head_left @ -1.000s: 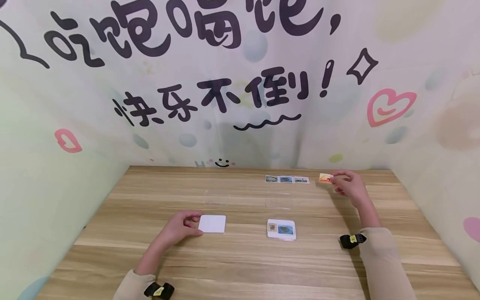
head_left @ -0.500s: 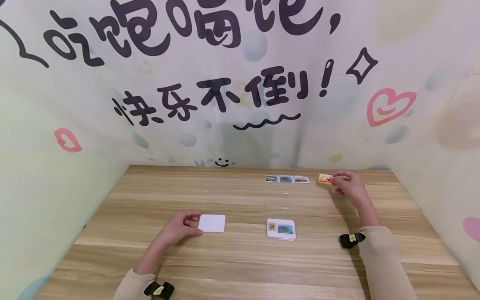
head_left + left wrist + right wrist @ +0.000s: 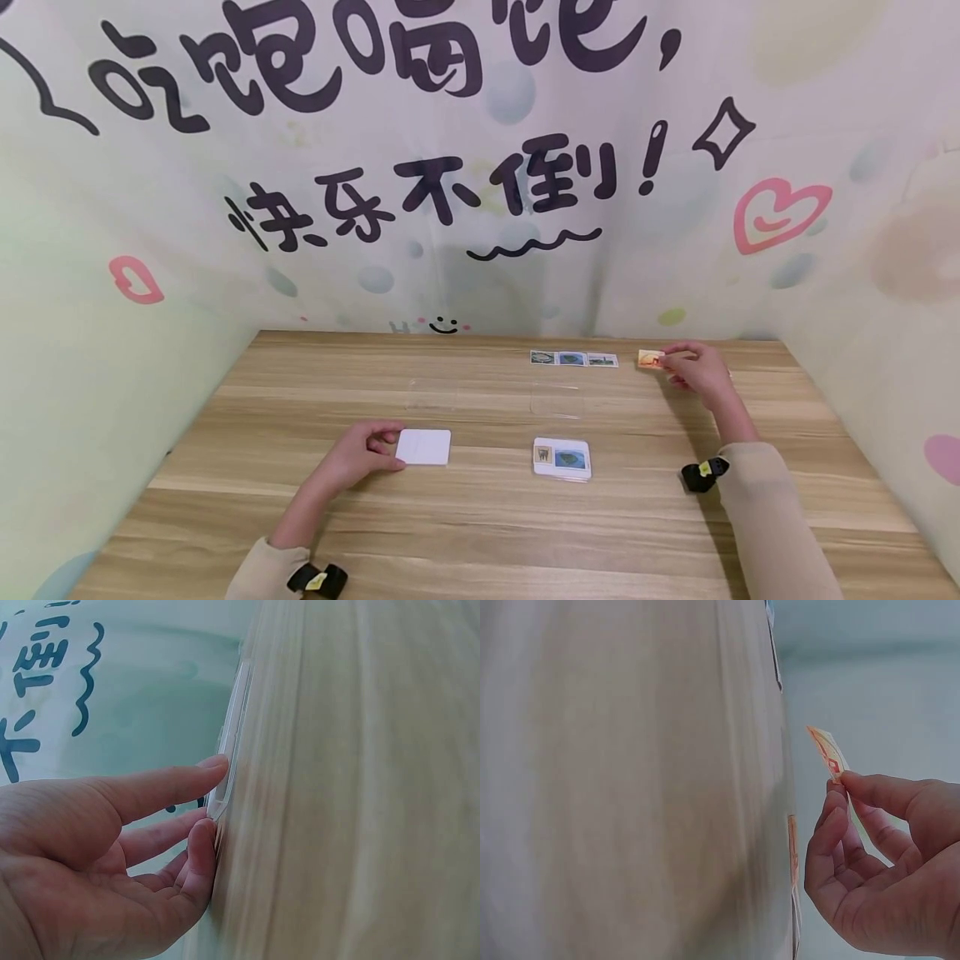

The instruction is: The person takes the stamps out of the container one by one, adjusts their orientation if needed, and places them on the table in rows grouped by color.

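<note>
In the head view, my left hand holds a blank white card at its left edge, flat on the table; in the left wrist view the card sits on a clear plastic piece. At the back right, my right hand pinches an orange postage stamp between thumb and fingertip. The right wrist view shows this stamp slightly bent and raised off the table, with another orange stamp lying below the hand. To the right of the blank card lies a white card with two stamps.
A row of three stamps lies near the table's back edge. Two clear plastic pieces, one on the left and one on the right, lie behind the cards. The printed backdrop rises behind the wooden table.
My right wrist and sleeve have shifted slightly toward the back of the table, while the pinched stamp stays about in place. The left hand and the cards look unchanged.
</note>
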`<state>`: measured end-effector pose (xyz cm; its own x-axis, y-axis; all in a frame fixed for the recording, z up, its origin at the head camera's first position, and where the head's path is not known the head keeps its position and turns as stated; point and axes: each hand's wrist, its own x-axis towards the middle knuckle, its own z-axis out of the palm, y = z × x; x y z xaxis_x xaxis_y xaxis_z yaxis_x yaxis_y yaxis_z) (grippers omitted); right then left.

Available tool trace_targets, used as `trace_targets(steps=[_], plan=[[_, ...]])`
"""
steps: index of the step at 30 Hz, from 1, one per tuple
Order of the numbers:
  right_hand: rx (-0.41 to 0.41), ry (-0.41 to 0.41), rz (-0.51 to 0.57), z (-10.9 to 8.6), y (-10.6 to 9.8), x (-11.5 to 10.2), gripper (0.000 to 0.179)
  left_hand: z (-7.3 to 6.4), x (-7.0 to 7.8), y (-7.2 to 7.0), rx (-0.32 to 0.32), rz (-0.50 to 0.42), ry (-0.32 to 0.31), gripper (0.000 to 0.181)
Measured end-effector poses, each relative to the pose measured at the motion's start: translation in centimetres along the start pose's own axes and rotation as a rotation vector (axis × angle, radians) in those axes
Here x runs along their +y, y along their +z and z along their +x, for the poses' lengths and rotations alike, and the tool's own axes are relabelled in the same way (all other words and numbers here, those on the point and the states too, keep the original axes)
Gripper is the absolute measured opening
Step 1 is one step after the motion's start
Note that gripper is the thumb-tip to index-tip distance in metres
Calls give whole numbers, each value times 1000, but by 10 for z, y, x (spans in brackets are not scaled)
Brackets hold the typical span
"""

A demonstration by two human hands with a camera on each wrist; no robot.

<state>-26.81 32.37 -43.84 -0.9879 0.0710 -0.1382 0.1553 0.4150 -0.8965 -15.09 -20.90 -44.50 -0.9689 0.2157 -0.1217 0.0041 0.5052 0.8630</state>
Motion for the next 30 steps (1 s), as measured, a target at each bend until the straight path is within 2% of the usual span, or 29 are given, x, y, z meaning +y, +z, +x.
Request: trace_targets(steps=[6, 30], plan=[[1, 9, -40, 3, -1, 2, 37, 0, 0, 0, 0, 5, 6, 54], [8, 43, -52, 14, 0, 7, 36, 0, 1, 0, 8, 10, -4, 54]])
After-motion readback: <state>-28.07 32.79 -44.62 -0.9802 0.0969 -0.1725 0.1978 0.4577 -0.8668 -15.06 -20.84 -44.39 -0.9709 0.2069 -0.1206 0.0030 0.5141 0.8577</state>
